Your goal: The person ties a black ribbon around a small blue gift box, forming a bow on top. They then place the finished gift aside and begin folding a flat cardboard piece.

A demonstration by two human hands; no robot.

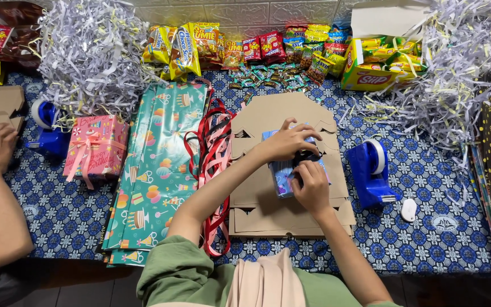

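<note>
Small box wrapped in blue patterned paper [284, 170], centre of bench on flat brown cardboard blanks [282, 216] | left hand [287, 142] grip pressed over its top, right hand [312, 185] grip pinching a black object [307, 156], seemingly mid-wrapping; steady holding looks needed | blue tape dispenser [370, 170] just right | open yellow carton [370, 68] holding yellow snack packets, far right.

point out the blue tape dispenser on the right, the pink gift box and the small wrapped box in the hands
blue tape dispenser [369, 173], head view, on its body
pink gift box [99, 145], head view, on its top
small wrapped box [283, 173], head view, on its left part
</note>
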